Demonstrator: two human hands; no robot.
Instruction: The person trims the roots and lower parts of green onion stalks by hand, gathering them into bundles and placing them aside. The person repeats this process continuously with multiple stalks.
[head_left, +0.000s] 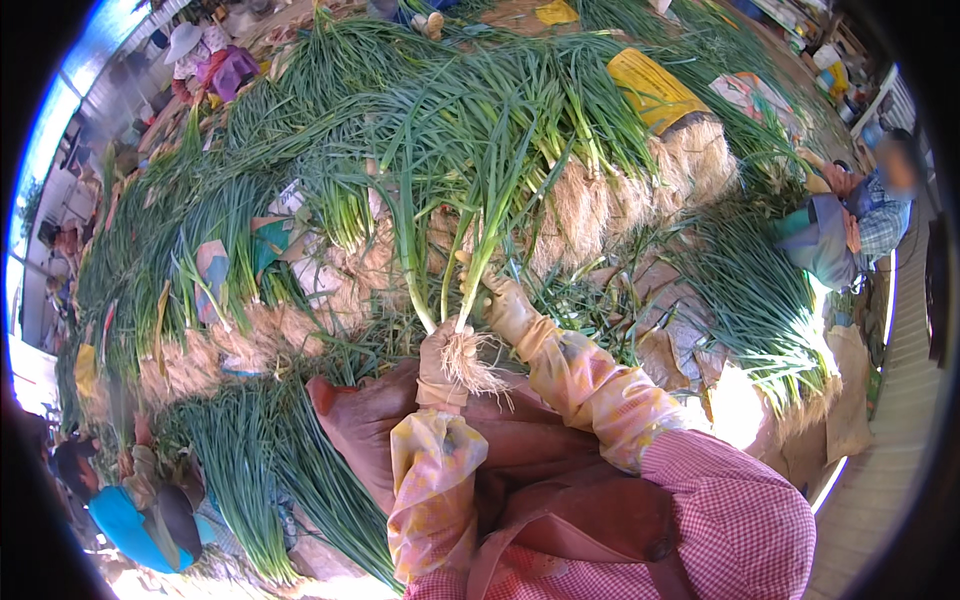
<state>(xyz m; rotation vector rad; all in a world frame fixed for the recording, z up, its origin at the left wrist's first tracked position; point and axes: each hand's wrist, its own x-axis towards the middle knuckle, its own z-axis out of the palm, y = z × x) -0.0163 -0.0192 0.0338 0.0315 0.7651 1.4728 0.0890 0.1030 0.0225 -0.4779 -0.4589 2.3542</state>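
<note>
My left hand, in a tan glove, grips a few spring onions by their white lower ends. Their pale, stringy roots spill over its right side. My right hand, also gloved, is around the rightmost spring onion stalk, with fingertips showing on the stalk's left side. From my hands the green leaves fan upward over the heap. A brown apron covers my lap, below both hands.
Large heaps of spring onions lie ahead, with dense root bundles facing me. More bunches lie at the right and lower left. Leaf scraps litter the ground. Seated people are at the right and left.
</note>
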